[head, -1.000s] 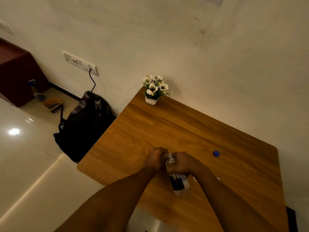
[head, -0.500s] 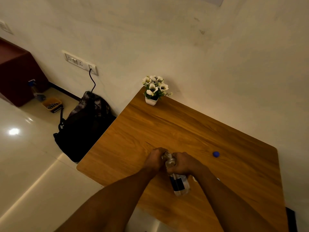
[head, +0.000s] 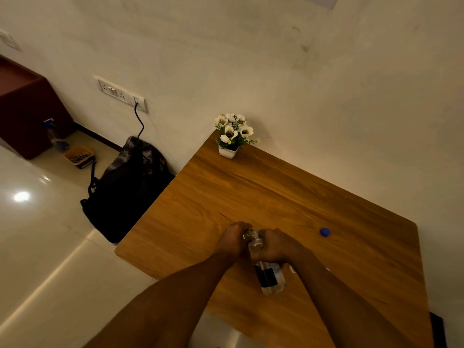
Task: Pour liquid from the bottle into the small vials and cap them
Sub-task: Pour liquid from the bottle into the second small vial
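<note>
Two hands meet over the near part of the table [head: 276, 197], and almost nothing has shifted across the last second: the same grips, the same tilt, only a slight settling of the wrists. The right hand [head: 275, 246] is closed around the upper body of the clear bottle [head: 270, 278], whose dark-labelled lower end slants back toward the person while its neck points away, between the two hands. The left hand [head: 233, 238] is clenched just beside it around something small at the bottle's mouth; a glint of glass shows there, probably a vial [head: 249, 233], though it is too hidden to be sure. That steadiness suggests a pour being held in progress rather than a new step begun; whether liquid is flowing cannot be seen. A blue cap [head: 325, 232] lies on the table well to the right of the right hand, untouched, so capping is likely still to come. Something pale peeks out beside the right forearm, unclear what.
</note>
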